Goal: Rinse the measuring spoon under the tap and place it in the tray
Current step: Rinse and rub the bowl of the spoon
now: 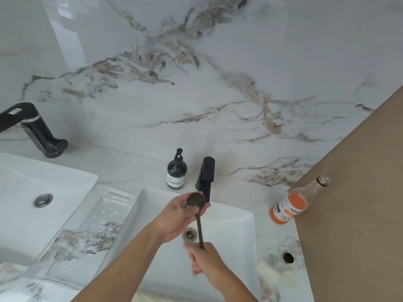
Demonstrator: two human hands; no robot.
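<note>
The measuring spoon (197,212), dark with a long handle, is held over the white basin (235,227), its bowl directly below the spout of the black tap (205,177). The handle end is enclosed by the right hand (204,260), whose fingers are curled tightly around it. The bowl is cradled by the left hand (177,219), palm up, with the fingers cupped beneath it and the thumb laid against its rim. The clear tray (91,232), wet with droplets, is located on the marble counter left of the basin, apart from the spoon. A dark soap dispenser (176,171) stands beside the tap. An orange juice bottle (292,205) stands to the right.
</note>
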